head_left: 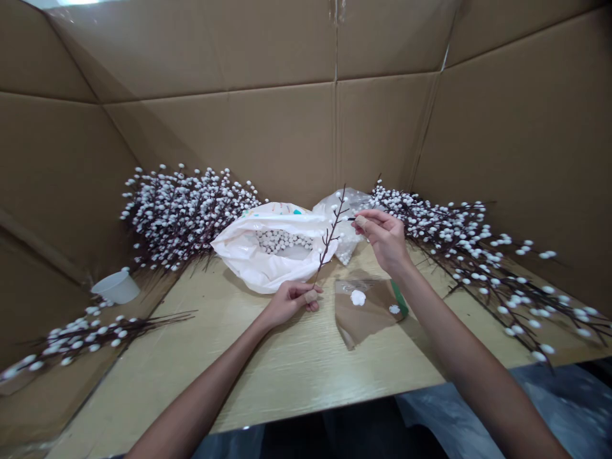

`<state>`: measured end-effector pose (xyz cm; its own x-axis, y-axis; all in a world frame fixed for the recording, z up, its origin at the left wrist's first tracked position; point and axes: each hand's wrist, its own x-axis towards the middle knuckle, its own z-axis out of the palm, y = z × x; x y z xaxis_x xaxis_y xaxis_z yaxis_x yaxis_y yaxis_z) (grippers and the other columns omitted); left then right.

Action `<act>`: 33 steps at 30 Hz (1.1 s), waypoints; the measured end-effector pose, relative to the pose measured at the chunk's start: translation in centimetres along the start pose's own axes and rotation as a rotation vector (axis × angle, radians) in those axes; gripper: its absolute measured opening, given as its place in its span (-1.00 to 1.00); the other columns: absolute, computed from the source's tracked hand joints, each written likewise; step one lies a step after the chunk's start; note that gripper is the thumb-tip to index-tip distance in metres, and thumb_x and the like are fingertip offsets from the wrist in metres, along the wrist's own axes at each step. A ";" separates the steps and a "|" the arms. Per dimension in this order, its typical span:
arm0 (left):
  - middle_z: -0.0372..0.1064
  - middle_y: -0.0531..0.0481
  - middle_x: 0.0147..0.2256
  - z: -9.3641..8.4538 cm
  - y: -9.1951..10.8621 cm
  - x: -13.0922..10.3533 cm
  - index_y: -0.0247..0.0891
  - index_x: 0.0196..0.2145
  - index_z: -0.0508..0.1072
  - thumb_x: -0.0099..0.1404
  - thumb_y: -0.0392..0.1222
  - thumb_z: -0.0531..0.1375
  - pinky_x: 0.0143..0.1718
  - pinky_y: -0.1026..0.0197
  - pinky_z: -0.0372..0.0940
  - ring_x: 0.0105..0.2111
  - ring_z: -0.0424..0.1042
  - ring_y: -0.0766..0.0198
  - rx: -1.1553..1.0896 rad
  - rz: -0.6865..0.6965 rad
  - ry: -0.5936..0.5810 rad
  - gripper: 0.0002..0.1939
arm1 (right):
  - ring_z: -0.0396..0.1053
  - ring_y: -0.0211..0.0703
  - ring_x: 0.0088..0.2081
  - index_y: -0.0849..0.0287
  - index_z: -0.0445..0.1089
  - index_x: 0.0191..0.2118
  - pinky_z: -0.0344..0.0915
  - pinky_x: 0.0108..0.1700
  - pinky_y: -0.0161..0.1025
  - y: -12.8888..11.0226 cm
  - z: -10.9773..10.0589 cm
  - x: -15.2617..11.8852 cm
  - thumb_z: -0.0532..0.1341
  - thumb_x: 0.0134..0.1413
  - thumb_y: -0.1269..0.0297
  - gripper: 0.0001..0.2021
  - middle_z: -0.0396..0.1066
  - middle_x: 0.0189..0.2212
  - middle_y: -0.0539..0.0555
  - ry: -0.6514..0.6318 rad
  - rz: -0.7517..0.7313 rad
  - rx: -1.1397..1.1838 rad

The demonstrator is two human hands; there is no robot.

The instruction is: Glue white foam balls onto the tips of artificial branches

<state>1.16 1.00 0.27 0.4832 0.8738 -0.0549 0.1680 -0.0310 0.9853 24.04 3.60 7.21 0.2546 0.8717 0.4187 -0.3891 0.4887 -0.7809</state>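
My left hand (pixel 294 302) is closed on the lower end of a thin brown twig (pixel 327 241), which leans up and to the right with a few white berries near its top. To the right of the twig, my right hand (pixel 381 237) pinches a small dark stick-like piece (pixel 351 219) that points at the twig. Behind my left hand lies an open white bag (pixel 248 262) holding many white berries (pixel 282 242). Below my right hand sits a brown sheet (pixel 366 322) with two white blobs on it.
Berry branches are piled at the back left (pixel 176 213) and along the right (pixel 459 233). More branches (pixel 95 333) and a white cup (pixel 116 288) are at the left. A clear bag (pixel 347 248) stands behind the twig. Cardboard walls (pixel 268 134) surround the table (pixel 268 376).
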 end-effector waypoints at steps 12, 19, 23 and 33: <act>0.50 -0.07 -0.53 -0.2 0.2 -0.2 -0.45 -0.27 0.56 0.05 0.06 0.33 -0.43 0.30 0.29 -0.55 0.39 0.35 0.022 0.024 -0.008 -0.53 | 0.39 -0.32 -0.48 0.20 0.51 -0.51 0.29 -0.43 -0.39 0.2 -0.7 1.2 0.43 -0.43 0.30 -0.80 0.46 -0.59 -0.01 0.139 0.093 0.112; 0.50 -0.07 -0.53 -0.1 0.4 -0.2 -0.45 -0.27 0.55 0.06 0.07 0.32 -0.42 0.28 0.31 -0.54 0.39 0.33 0.045 0.023 -0.015 -0.53 | 0.35 -0.35 -0.51 0.21 0.49 -0.51 0.28 -0.47 -0.41 0.6 -1.0 1.7 0.45 -0.45 0.26 -0.76 0.44 -0.61 -0.03 0.201 0.098 0.082; 0.51 -0.06 -0.52 -0.1 0.4 -0.2 -0.43 -0.27 0.55 0.07 0.05 0.32 -0.41 0.28 0.31 -0.54 0.40 0.33 0.039 0.028 -0.020 -0.56 | 0.36 -0.32 -0.49 0.20 0.49 -0.50 0.28 -0.46 -0.39 0.7 -1.0 1.6 0.47 -0.46 0.23 -0.73 0.44 -0.61 -0.03 0.183 0.106 0.055; 0.50 -0.06 -0.52 -0.2 0.4 -0.2 -0.41 -0.27 0.56 0.09 0.03 0.31 -0.39 0.26 0.31 -0.53 0.41 0.31 0.047 0.025 -0.028 -0.59 | 0.35 -0.31 -0.48 0.21 0.47 -0.47 0.29 -0.41 -0.33 1.1 -1.3 1.6 0.45 -0.37 0.20 -0.73 0.43 -0.57 -0.02 0.145 0.118 0.000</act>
<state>0.97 0.90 0.68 0.5115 0.8586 -0.0350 0.1953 -0.0765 0.9778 25.22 5.47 6.41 0.3320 0.9087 0.2531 -0.4235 0.3833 -0.8208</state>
